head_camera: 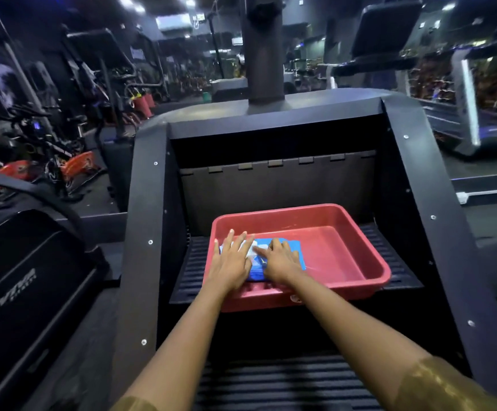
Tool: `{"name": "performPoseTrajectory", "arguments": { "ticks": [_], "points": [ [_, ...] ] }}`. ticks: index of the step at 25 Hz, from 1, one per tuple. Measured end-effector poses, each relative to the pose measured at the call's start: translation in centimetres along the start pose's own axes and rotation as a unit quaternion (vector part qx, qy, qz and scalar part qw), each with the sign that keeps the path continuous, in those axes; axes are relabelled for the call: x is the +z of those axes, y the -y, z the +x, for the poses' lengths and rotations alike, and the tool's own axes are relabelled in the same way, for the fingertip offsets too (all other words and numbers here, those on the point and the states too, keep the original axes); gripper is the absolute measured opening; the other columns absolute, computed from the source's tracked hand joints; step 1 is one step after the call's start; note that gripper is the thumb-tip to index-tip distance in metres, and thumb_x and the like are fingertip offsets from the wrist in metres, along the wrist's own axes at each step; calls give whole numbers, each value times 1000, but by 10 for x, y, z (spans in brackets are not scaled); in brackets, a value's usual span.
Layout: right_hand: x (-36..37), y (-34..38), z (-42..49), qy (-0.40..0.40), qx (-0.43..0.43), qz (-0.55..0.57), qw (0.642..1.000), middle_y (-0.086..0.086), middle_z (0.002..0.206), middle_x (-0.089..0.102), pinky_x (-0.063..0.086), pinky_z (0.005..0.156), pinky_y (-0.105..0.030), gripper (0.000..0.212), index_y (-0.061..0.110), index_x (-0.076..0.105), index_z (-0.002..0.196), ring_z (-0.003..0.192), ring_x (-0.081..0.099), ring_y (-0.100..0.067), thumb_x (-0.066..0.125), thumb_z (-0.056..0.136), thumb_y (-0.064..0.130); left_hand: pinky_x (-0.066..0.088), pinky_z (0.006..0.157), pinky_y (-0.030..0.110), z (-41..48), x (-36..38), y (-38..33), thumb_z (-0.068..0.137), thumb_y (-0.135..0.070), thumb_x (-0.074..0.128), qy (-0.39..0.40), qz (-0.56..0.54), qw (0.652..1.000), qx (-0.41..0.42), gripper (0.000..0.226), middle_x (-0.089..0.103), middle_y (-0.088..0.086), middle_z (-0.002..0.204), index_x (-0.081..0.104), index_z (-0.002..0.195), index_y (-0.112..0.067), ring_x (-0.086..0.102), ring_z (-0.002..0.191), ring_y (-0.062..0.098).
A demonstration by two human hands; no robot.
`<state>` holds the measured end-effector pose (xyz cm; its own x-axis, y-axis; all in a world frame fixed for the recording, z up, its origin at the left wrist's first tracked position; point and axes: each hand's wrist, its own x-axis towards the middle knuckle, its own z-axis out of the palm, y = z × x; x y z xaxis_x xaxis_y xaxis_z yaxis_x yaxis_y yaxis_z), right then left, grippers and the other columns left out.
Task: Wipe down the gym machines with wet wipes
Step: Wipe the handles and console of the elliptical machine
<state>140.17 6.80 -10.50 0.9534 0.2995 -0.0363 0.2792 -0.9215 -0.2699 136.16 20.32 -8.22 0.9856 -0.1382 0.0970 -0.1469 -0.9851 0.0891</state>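
On a ribbed black step of a stair-climber machine: a red plastic tray, rectangular, shallow, with rounded corners and a smooth glossy floor. Turned slightly askew on the tread, near edge jutting past the step's front lip.

In the tray's left half, lying flat: a blue wet-wipe pack, soft film wrapper, rectangular. At its top middle, a small white patch, either the flap or a wipe; too blurred to say which.

Left hand palm-down on the left end of the pack, fingers straight and slightly spread, pressing flat and gripping nothing. Right hand just beside it on the pack's middle, knuckles bent, index finger stretched to the white patch. Cannot tell whether pinching it or only touching. Both forearms bare, with gold shiny fabric sleeves at the lower corners.

Around the tray: matte black metal side panels, angular and studded with small bright screws, a hinged dark riser behind, a second ribbed step below, and a thick round column above. To the left, exercise bikes with orange guards. To the right, a treadmill with pale uprights.
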Motion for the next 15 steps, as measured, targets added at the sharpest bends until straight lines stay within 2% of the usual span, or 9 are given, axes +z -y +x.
{"name": "performPoseTrajectory", "arguments": {
  "ticks": [3, 5, 6, 7, 8, 9, 10, 12, 15],
  "points": [
    [5, -13, 6, 20, -37, 3, 999, -7, 121, 38, 33, 95, -39, 54, 39, 36, 139, 118, 35, -26, 46, 89, 21, -10, 115, 50, 8, 15, 4, 102, -30, 28, 60, 39, 997, 2, 53, 1, -7, 160, 12, 152, -30, -12, 146, 20],
    [1, -24, 9, 29, -74, 72, 994, -6, 115, 44, 37, 93, -32, 52, 30, 45, 137, 113, 44, -22, 46, 88, 13, -13, 113, 52, 9, 23, 7, 102, -35, 25, 84, 34, 996, -14, 52, 2, -7, 160, 13, 152, -30, -13, 146, 20],
    [-3, -29, 12, 18, -81, 134, 987, -9, 112, 51, 41, 87, -26, 50, 21, 52, 132, 104, 54, -15, 44, 86, 3, -14, 112, 52, 10, 25, 7, 102, -38, 24, 90, 28, 995, -24, 51, 3, -7, 160, 15, 152, -31, -13, 146, 19],
    [-9, -34, 16, -4, -71, 193, 979, -12, 109, 59, 44, 75, -17, 47, 12, 59, 125, 86, 61, -4, 42, 84, -4, -15, 112, 52, 9, 26, 8, 102, -39, 23, 92, 24, 995, -32, 51, 4, -7, 160, 16, 152, -31, -13, 146, 19],
    [-13, -40, 20, -37, -53, 231, 971, -12, 104, 64, 42, 63, -12, 42, 8, 64, 118, 71, 61, 3, 43, 84, -6, -15, 112, 51, 9, 27, 8, 102, -39, 23, 90, 21, 995, -38, 50, 5, -7, 160, 17, 151, -32, -12, 147, 19],
    [-17, -44, 25, -72, -36, 238, 968, -6, 98, 65, 40, 62, -12, 36, 9, 67, 113, 67, 61, 2, 47, 85, -3, -15, 112, 51, 8, 27, 8, 102, -39, 24, 84, 19, 995, -40, 50, 6, -8, 160, 18, 151, -32, -11, 147, 18],
    [-20, -46, 29, -104, -32, 215, 970, -1, 93, 62, 41, 68, -16, 30, 12, 69, 110, 75, 62, -3, 51, 87, 3, -14, 112, 51, 7, 27, 7, 101, -39, 25, 77, 18, 996, -41, 50, 7, -8, 160, 19, 151, -32, -10, 147, 18],
    [-22, -47, 36, -114, -85, 142, 980, -4, 98, 56, 42, 83, -28, 23, 18, 70, 107, 95, 58, -20, 59, 87, 12, -14, 112, 51, 4, 29, 6, 101, -39, 25, 66, 18, 997, -40, 51, 8, -9, 160, 19, 151, -33, -9, 147, 18],
    [-28, -39, 44, -73, -214, -31, 974, -3, 109, 55, 41, 81, -32, 19, 22, 71, 103, 104, 50, -21, 66, 84, 25, -17, 112, 51, 4, 29, 7, 101, -39, 25, 65, 15, 997, -43, 51, 8, -9, 160, 18, 151, -33, -10, 147, 18]
  ]
}}
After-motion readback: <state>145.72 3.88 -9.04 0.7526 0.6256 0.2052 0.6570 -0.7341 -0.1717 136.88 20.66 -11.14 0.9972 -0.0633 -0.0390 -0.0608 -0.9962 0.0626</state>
